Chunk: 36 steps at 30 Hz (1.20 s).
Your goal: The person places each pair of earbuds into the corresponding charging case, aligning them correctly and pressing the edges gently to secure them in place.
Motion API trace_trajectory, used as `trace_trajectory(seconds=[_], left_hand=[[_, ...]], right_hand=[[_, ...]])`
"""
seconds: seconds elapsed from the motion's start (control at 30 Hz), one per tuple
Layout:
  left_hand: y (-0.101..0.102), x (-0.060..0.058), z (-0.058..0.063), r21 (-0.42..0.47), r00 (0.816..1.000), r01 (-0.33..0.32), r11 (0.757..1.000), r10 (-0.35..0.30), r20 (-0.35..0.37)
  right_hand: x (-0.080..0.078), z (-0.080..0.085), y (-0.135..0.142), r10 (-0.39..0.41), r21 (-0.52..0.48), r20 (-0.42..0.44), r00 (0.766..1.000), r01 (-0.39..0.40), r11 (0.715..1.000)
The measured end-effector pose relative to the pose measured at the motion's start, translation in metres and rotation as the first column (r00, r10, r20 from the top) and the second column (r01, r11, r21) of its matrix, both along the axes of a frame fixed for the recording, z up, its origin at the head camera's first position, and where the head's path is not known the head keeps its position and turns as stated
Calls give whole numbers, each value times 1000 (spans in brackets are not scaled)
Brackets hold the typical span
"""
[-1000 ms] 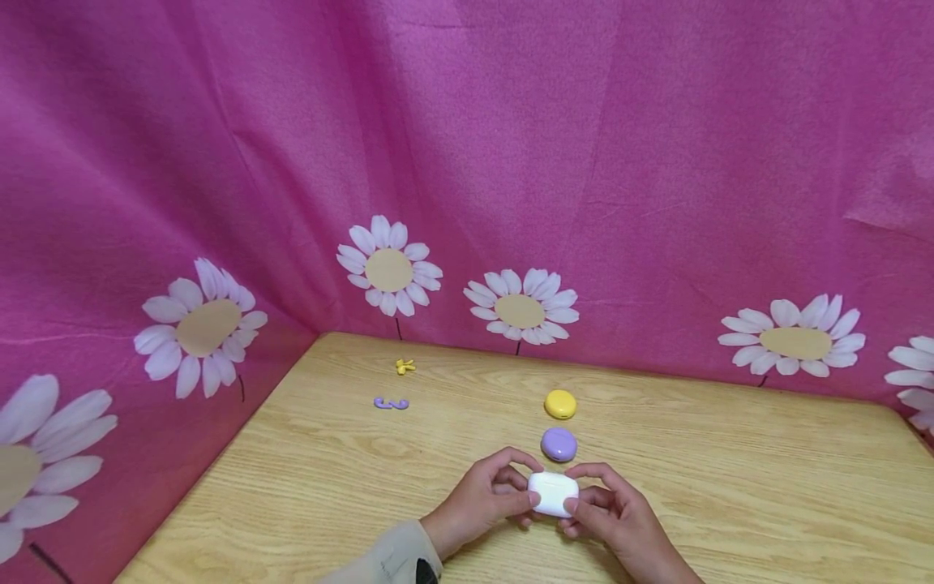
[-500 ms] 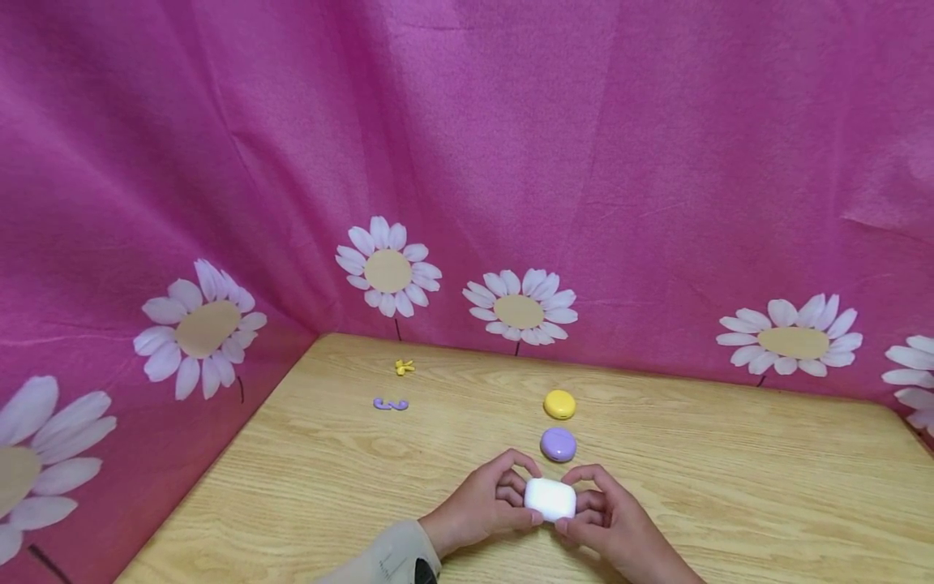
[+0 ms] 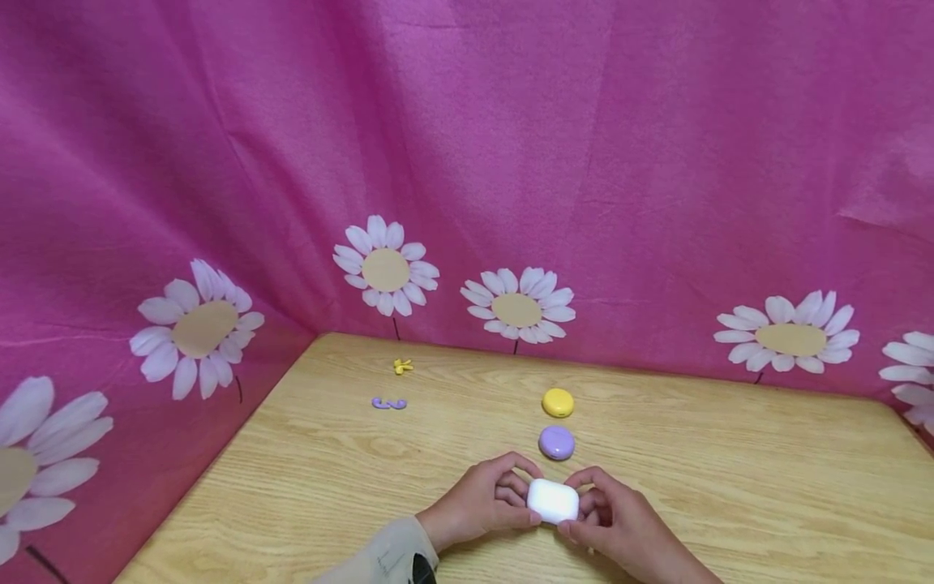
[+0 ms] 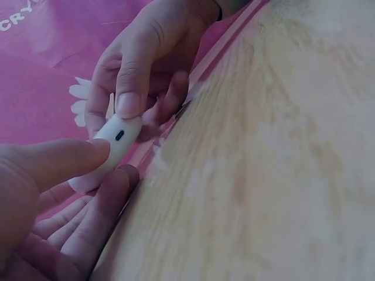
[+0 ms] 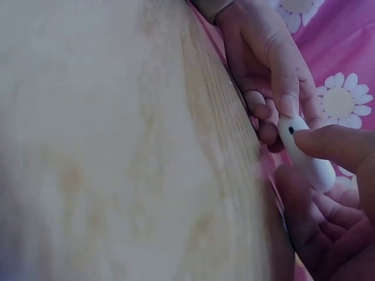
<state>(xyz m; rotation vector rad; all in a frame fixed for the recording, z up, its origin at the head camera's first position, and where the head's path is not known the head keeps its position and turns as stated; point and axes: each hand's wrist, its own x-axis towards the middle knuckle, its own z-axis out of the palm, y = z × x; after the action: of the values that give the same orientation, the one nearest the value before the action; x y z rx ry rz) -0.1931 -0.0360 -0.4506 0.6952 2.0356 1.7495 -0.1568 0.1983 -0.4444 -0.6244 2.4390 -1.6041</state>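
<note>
A white earbud charging case is held between both hands near the front of the table, its lid shut. My left hand pinches its left end, thumb at the lower edge and index finger at the upper one. The other end is gripped the same way by my right hand. In the left wrist view a dark charging port shows on the narrow side of the case, between the two thumbs. The right wrist view shows the case with fingers under it. Just beyond the hands lies a round purple case.
Behind the purple case is a round yellow case. Farther left lie a pair of purple earbuds and, behind them, yellow earbuds. A pink flowered curtain borders the wooden table at the back and left.
The white case has been tilted in the hands: its lid seam no longer shows from above, and both thumbs have shifted from its face to its lower edge. The other things lie as before.
</note>
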Motion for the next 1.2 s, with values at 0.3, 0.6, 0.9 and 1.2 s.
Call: trace_trajectory(seconds=[0.3, 0.6, 0.9, 1.2], left_hand=[[3, 2, 4, -64, 994, -10, 998, 3, -105], [4, 2, 4, -159, 954, -64, 985, 13, -301], [4, 0, 4, -203, 948, -74, 976, 6, -318], [4, -2, 2, -225, 955, -73, 972, 2, -297]], right_hand=[[-2, -4, 5, 10, 9, -28, 1000, -10, 1000], [-2, -6, 6, 0, -8, 51, 999, 0, 1000], [-3, -7, 7, 15, -53, 113, 994, -9, 999], [-4, -9, 6, 30, -99, 136, 990, -17, 995]])
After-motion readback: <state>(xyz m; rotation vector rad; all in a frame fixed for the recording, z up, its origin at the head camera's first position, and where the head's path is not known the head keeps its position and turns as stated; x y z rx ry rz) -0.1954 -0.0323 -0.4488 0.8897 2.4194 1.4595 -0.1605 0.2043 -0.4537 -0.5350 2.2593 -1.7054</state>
